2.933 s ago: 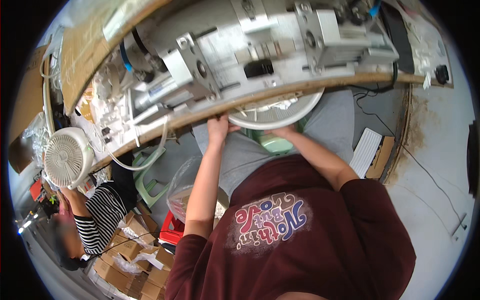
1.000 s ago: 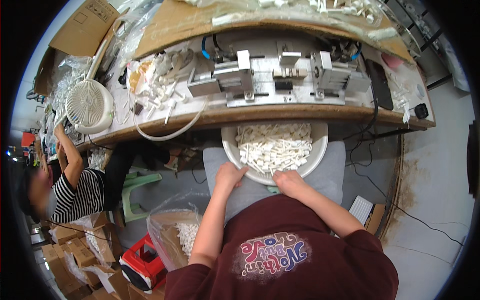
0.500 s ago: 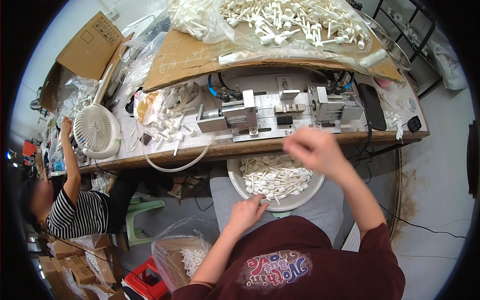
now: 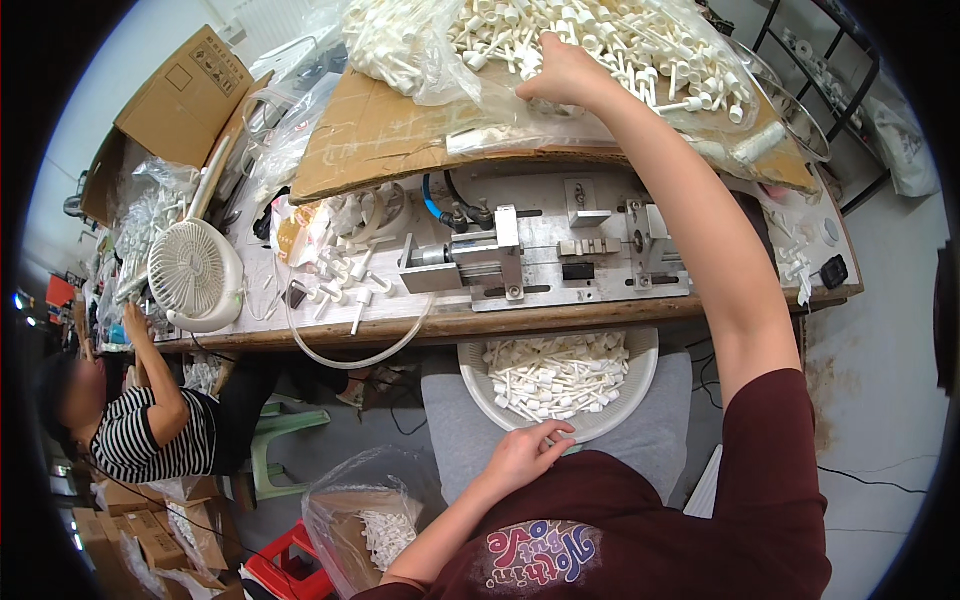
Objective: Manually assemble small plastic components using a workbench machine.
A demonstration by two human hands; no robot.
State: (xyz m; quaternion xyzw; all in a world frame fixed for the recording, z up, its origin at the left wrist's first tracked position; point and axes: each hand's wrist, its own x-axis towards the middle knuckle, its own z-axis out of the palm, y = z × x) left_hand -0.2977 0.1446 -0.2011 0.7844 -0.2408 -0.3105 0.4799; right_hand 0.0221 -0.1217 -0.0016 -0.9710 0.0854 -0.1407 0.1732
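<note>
My right hand (image 4: pixel 566 76) reaches over to a big pile of white plastic stick-shaped parts with wide round caps (image 4: pixel 650 60), heaped on cardboard at the back of the bench. Its thumb and forefinger are apart at the pile's near edge, and I see nothing held between them. On my lap sits a pale round basket (image 4: pixel 646 385) with many similar white parts (image 4: pixel 560 375) in it. My left hand (image 4: pixel 530 452) rests beside the basket's near rim, fingers loosely stretched and holding nothing. A metal clamping fixture (image 4: pixel 540 292) stands on the bench between basket and pile.
The cardboard sheet (image 4: pixel 390 125) overhangs the fixture. At left are a white fan (image 4: pixel 195 270), loose white parts (image 4: pixel 350 275) and a clear hose (image 4: pixel 330 360). A co-worker in a striped shirt (image 4: pixel 150 430) sits there. A plastic-lined box (image 4: pixel 385 530) stands on the floor.
My right hand has moved from in front of the fixture up and away to the pile. My left hand has shifted slightly right and nearer to me, off the basket's rim.
</note>
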